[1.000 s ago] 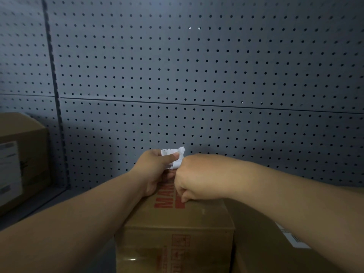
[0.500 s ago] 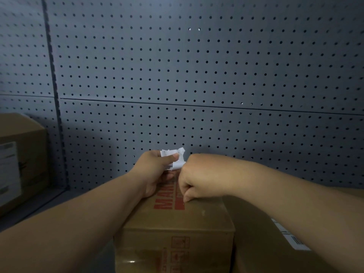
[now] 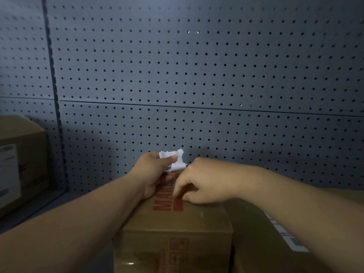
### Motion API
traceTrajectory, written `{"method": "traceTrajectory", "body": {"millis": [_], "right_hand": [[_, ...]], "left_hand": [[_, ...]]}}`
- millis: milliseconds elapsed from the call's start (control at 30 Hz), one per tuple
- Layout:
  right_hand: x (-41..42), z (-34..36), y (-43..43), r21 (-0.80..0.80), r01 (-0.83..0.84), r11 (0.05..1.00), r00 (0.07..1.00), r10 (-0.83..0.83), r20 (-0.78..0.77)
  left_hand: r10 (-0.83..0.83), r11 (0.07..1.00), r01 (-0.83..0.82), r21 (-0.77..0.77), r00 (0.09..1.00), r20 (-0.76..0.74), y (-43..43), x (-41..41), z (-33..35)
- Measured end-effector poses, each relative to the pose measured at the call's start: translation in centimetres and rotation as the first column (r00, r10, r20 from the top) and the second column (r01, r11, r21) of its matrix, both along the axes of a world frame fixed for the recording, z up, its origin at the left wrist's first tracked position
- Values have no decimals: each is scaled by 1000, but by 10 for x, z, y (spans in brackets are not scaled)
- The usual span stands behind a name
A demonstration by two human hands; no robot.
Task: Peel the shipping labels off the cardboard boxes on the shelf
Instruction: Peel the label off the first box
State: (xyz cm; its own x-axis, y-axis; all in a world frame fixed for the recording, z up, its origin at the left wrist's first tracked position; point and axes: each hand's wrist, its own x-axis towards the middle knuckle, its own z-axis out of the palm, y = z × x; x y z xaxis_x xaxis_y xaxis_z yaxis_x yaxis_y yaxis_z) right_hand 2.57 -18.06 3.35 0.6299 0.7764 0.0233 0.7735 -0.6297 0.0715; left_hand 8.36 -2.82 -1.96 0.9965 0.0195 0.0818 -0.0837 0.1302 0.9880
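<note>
A cardboard box with red print on its top stands in front of me on the shelf. My left hand holds a crumpled white label above the box's far edge, pinched between thumb and fingers. My right hand hovers just right of it, its fingers curled downward with the tips touching the box top by the red print. A second box to the right carries a white shipping label, partly hidden by my right forearm.
A grey pegboard wall backs the shelf. At the far left stands another cardboard box with a white label on its front. Grey shelf floor shows between it and the middle box.
My right hand has loosened from a fist beside the crumpled label and lowered its fingertips onto the box top. My left hand keeps the label in place.
</note>
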Motion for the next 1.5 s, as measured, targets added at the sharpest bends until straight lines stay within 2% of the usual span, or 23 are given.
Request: {"method": "traceTrajectory", "body": {"millis": [67,167,267,367,433,567,733,833,933,1033,1200,1233,1267,1367,1433,1500], "right_hand": [[-2,0,-4,58,11,998,998,-7,-68],[0,5,-11,232,83,969,996,-71,-61],[5,9,-23,471,215,856,976,-172,-133],[16,7,-35,611,281,740,959,-190,-211],[20,3,-38,639,332,694,942,-207,-264],[23,-8,-39,550,396,735,918,-305,-253],[26,-16,-38,601,376,705,926,-253,-281],[27,-17,-33,683,320,657,948,-229,-223],[32,-16,-26,697,346,628,938,-258,-232],[31,-9,-21,746,342,572,940,-197,-279],[37,3,-27,818,351,456,935,-212,-283],[38,2,-30,795,368,483,929,-222,-296],[38,1,-32,746,379,548,925,-236,-298],[35,-11,-38,451,371,811,924,-273,-269],[32,-20,-39,283,364,887,912,-279,-301],[30,-24,-41,231,363,903,907,-286,-309]], "left_hand": [[9,1000,-9,-4,1000,2,0,0,0],[15,1000,-15,-4,1000,-4,0,0,1],[39,999,-39,4,999,-16,-1,-1,2],[47,999,-47,-4,999,-17,-2,-5,3],[50,999,-50,-1,999,-11,-2,-6,3],[68,997,-68,21,998,-7,-3,-9,4],[73,995,-73,64,997,2,-4,-11,5],[52,992,-53,111,999,16,-6,-12,8],[1,989,-8,146,999,51,-10,-16,11],[-44,995,35,89,994,97,-14,-20,19],[24,999,-27,19,983,181,-15,-21,43],[45,999,-48,12,982,183,-13,-21,46],[63,998,-67,16,981,183,-12,-20,47],[85,995,-91,27,979,183,-13,-19,47],[74,996,-80,26,980,185,-17,-19,45],[66,997,-73,31,981,184,-22,-19,43]]}}
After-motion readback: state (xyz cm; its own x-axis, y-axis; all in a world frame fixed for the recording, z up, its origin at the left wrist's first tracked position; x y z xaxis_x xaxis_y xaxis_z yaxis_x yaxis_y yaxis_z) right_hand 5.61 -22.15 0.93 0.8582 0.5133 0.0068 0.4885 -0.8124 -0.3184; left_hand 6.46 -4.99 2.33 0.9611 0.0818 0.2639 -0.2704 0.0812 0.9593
